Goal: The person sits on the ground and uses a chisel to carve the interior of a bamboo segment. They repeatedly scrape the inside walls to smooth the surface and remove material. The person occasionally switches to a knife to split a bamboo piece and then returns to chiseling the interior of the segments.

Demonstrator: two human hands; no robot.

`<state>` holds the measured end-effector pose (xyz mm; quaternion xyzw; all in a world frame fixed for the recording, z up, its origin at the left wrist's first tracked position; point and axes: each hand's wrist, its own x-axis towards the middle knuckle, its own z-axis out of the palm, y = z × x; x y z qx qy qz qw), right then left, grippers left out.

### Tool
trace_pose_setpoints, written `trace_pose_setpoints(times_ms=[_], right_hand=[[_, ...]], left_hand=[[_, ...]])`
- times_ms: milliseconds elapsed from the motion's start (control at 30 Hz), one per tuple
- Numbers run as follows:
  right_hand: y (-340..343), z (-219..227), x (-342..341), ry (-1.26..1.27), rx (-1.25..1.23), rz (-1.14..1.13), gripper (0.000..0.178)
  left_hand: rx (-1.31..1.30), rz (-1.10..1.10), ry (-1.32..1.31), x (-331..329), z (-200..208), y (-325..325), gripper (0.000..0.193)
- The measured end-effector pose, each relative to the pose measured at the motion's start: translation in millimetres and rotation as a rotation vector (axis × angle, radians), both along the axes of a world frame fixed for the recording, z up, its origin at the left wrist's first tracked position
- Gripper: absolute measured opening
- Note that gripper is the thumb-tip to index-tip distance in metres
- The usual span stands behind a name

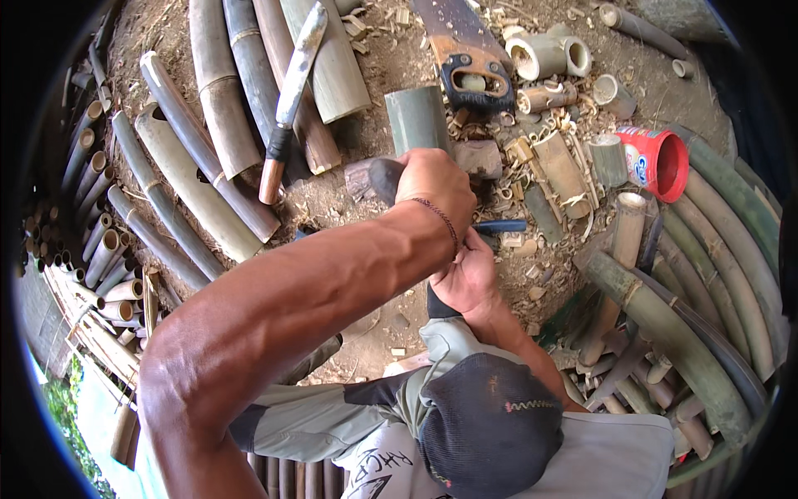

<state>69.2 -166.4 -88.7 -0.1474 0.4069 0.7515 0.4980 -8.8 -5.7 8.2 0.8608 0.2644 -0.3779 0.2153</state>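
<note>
Near the middle, my left hand (436, 183) is closed in a fist, with a dark rounded end (386, 180) sticking out on its left. The rest of that object is hidden in the fist. Just beyond the knuckles a short green bamboo section (417, 118) lies among wood blocks. My right hand (467, 279) is palm up below the left wrist, fingers curled and partly covered by it. What it grips cannot be made out. A narrow dark-blue strip (501, 226) shows just right of my hands; whether either holds it is unclear.
A long knife (298, 79) rests across bamboo poles (218, 91) at the upper left. Beyond my hands lie a handsaw (474, 71), cut bamboo rings (536, 56) and shavings. A red tub (665, 162) lies tipped at the right, near stacked green bamboo (665, 333).
</note>
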Motion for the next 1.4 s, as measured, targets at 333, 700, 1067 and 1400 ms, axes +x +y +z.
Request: trace_pose_setpoints(times_ms=[333,700,1067,1400], right_hand=[[-18.2,-4.1,-16.5,-0.274,0.055,0.575,0.028],[-37.6,8.4,6.5,-1.653,0.34,1.263,0.037],[-35.6,28.9,2.5,-1.627,0.433,1.517,0.051],[-20.4,-12.5,-34.4,-0.754,0.271,0.575,0.025]], left_hand=[[-0.355,0.221,0.048,-109.1,-50.3,-29.7,0.013],[-0.422,1.449,-0.204,-31.9,-69.2,-225.2,0.038],[-0.41,1.678,-0.555,-34.4,-82.9,-264.5,0.045],[0.076,0.589,-0.295,-124.7,-76.1,-114.1,0.012]])
